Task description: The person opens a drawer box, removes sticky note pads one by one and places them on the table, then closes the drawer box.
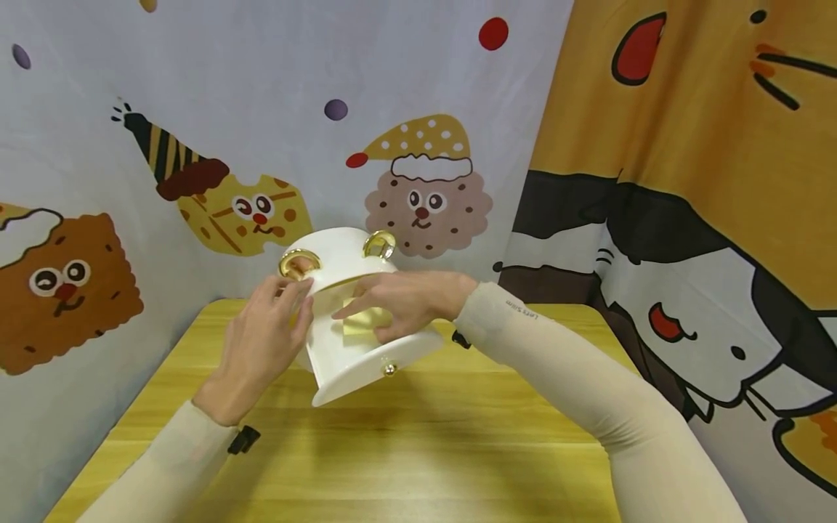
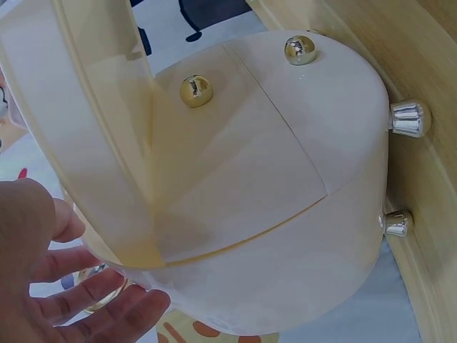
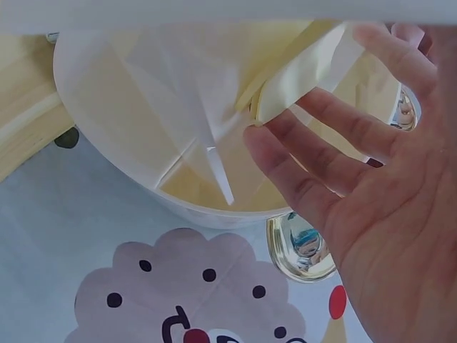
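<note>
A white rounded box [image 1: 333, 247] has gold ear-shaped rings on top and a front drawer [image 1: 336, 388] standing out, with a gold knob [image 1: 389, 370]. My right hand [image 1: 405, 298] reaches over the drawer into the box. Its spread fingers are at a pale yellow pad-like block [image 3: 300, 86], fingertips right at its edge in the right wrist view. My left hand [image 1: 264, 327] is at the box's left side, below a gold ring [image 1: 299, 263]. In the left wrist view its loosely bent fingers [image 2: 107, 293] lie along the white rim.
The box is on a yellow wood-grain table [image 1: 418, 465] near its back edge. Behind hangs a white curtain [image 1: 261, 73] with cartoon biscuits. An orange curtain [image 1: 713, 123] with cartoon animals is on the right. Gold feet [image 2: 409, 118] project from the box's base.
</note>
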`<state>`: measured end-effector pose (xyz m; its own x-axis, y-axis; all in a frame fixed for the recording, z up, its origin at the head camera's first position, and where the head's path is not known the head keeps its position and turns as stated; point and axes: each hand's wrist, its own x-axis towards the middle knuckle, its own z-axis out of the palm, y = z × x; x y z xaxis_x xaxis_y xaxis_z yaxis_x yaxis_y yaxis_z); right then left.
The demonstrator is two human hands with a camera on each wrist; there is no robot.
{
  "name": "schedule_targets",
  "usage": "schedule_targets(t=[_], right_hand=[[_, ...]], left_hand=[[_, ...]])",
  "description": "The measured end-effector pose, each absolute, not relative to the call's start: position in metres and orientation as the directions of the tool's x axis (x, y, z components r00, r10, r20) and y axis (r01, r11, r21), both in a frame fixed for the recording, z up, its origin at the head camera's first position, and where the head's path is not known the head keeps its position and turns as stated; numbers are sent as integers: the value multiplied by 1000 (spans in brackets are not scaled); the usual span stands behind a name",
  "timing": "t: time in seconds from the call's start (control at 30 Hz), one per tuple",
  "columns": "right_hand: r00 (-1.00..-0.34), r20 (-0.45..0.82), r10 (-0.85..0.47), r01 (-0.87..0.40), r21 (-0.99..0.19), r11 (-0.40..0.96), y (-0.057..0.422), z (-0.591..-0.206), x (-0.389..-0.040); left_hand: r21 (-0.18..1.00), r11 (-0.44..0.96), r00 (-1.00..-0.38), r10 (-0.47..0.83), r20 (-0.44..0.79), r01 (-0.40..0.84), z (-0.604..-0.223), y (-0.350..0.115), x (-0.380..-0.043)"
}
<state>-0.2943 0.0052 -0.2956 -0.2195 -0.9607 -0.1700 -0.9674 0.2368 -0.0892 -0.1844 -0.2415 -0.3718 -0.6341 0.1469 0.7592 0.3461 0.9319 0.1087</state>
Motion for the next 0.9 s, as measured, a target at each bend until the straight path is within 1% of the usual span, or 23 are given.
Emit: schedule_targets(t=[0.27,0.9], right_hand=[[-187,-153,-970,-977,-78,200,7,-299,-295],[-166,-35,-986,-976,-137,169,18,-300,-297]], left_hand=[[106,930,-625,150,766,352,-374,-238,-185],[100,939,-636,143,758,329,-372,-236,-187]])
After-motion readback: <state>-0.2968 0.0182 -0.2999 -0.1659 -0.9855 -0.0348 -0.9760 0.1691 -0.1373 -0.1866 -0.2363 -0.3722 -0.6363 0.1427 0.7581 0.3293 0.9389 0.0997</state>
